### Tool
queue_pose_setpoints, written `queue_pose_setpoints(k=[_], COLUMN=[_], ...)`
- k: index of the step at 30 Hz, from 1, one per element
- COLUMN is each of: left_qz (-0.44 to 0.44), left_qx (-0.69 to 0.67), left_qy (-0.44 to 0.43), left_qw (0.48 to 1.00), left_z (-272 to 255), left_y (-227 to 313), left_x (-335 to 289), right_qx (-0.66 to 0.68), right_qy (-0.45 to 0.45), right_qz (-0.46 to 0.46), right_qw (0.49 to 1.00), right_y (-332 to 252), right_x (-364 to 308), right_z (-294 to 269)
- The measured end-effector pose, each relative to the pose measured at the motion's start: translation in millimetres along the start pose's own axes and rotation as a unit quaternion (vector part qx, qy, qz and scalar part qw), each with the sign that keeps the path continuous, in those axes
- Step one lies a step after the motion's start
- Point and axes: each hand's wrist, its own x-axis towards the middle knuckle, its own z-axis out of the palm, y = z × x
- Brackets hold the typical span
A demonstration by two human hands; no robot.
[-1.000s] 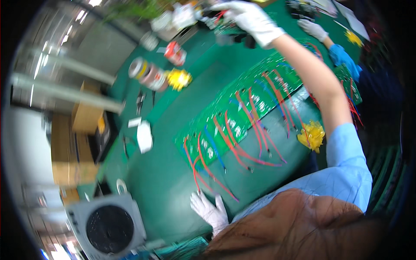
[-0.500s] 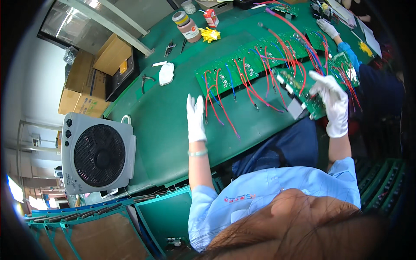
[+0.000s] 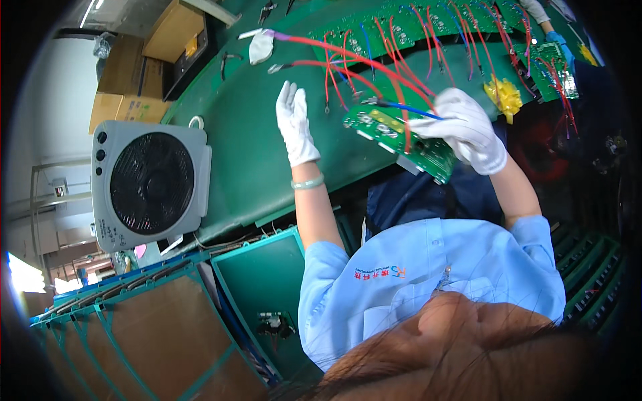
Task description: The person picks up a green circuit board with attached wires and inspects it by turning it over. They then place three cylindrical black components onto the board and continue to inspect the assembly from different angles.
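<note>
My right hand [image 3: 461,130], in a white glove, is closed on the right part of a green circuit board [image 3: 436,159]. The board is tilted above the table's front edge. Long red wires [image 3: 361,57] with bare metal lugs run from it up and to the left, and a blue wire [image 3: 406,107] lies near my fingertips. Left of the board, my gloved left hand [image 3: 294,123] is raised, fingers stretched out, holding nothing. The wires' free ends hang just above its fingertips. Further back lies a row of green circuit boards [image 3: 408,33] with red and blue wires.
A grey box fan [image 3: 150,184] stands left on the green table [image 3: 247,160]. Behind it are cardboard boxes [image 3: 127,80]. A white mask-like item [image 3: 261,48] lies near pliers [image 3: 229,63]. Right are a crumpled yellow thing [image 3: 503,99] and another person's gloved hand [image 3: 535,9].
My right hand has brought the board left, and its wires now reach toward my left hand. The table's things sit higher in view. A yellow thing now shows beside my right hand.
</note>
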Motion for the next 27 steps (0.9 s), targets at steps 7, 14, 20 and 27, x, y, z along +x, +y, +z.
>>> queue_pose_setpoints(k=[7, 14, 20, 27], left_qz=[0.020, -0.003, 0.251, 0.166], left_qx=[0.040, 0.153, 0.456, 0.576], left_qy=[0.117, 0.044, 0.045, -0.069], left_qw=[0.992, 0.987, 0.853, 0.798], left_z=[-33.6, -4.7, 16.7, -18.9], left_y=[-7.2, -10.7, -19.5, -32.4], left_x=[-127.6, -171.1, -149.0, -102.9], right_qx=[0.042, -0.150, -0.189, -0.128], right_qy=[-0.100, -0.089, -0.075, -0.002], right_qz=[-0.023, 0.024, 0.102, 0.149], right_qw=[0.994, 0.984, 0.974, 0.980], right_y=[34.8, 16.4, 14.3, 28.6], right_x=[-10.2, -64.1, -71.8, -75.5], right_z=[60.4, 44.8, 45.4, 42.9])
